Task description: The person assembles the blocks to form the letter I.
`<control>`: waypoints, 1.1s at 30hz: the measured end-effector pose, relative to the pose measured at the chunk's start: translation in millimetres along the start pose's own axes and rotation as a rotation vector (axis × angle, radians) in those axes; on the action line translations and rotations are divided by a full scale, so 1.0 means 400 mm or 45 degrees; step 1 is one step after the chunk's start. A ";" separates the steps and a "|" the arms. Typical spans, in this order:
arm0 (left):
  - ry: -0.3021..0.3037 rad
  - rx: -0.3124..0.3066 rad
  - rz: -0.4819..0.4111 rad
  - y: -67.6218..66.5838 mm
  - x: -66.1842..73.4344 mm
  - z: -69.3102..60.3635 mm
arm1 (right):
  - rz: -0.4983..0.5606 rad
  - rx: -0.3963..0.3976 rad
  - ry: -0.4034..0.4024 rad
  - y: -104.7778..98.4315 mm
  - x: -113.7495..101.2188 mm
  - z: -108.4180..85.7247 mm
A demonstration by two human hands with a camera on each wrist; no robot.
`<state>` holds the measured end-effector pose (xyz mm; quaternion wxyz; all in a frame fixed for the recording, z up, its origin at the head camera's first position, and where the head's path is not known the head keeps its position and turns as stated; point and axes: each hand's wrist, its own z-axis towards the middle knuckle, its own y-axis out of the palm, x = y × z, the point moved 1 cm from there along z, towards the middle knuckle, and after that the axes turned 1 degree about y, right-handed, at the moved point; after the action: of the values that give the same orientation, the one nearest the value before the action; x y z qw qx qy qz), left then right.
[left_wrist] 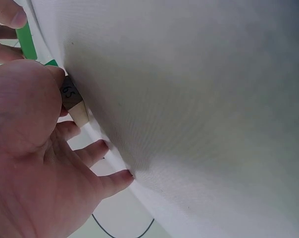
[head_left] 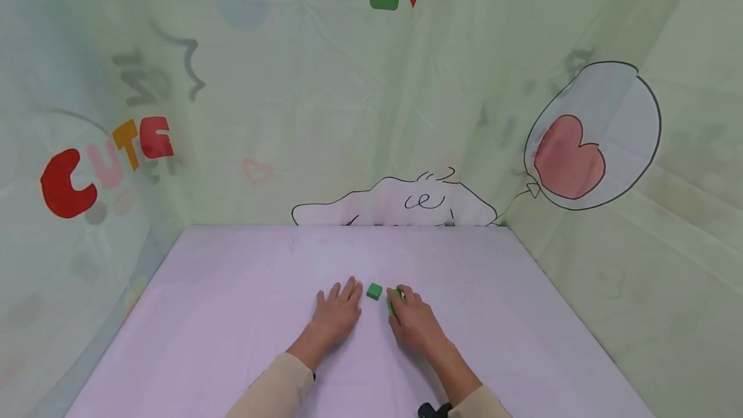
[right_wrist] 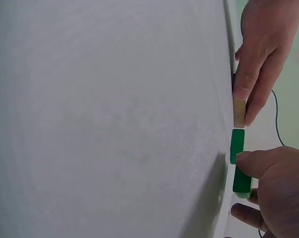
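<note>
On the pale cloth, my left hand (head_left: 338, 313) pinches a wooden block (left_wrist: 74, 101) between thumb and index finger. Dark marks like "65" show on the block's face; its other fingers are spread, tips on the cloth. To the right, my right hand (head_left: 419, 322) holds a green block (right_wrist: 242, 181) with the thumb on its near side and fingers behind. A small green cube (head_left: 374, 291) sits between the two hands. In the right wrist view the wooden block, the green cube (right_wrist: 237, 141) and the held green block stand roughly in a row.
A pale lilac cloth (head_left: 232, 289) covers the table. Curtains printed with letters, a balloon (head_left: 627, 128) and a line drawing (head_left: 395, 202) enclose it at the back and sides. Something black (head_left: 432, 410) shows by the right sleeve.
</note>
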<state>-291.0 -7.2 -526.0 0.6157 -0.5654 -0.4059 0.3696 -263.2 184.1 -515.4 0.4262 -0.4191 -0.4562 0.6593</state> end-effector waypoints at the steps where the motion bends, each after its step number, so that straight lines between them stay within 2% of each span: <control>1: 0.003 0.005 0.006 0.001 0.000 0.001 | -0.005 0.000 -0.003 -0.001 0.000 -0.002; 11: 0.011 0.015 0.002 -0.009 0.004 -0.004 | -0.024 -0.017 -0.036 -0.018 -0.012 -0.020; 23: 0.012 -0.002 -0.035 -0.011 0.003 -0.008 | 0.023 -0.097 -0.033 -0.038 -0.028 -0.043; 33: 0.008 0.006 -0.040 -0.011 0.005 -0.009 | 0.016 -0.103 -0.080 -0.044 -0.028 -0.065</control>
<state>-287.1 -6.9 -521.4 0.6239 -0.5587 -0.4120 0.3591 -232.4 183.8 -502.5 0.3903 -0.4180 -0.4929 0.6557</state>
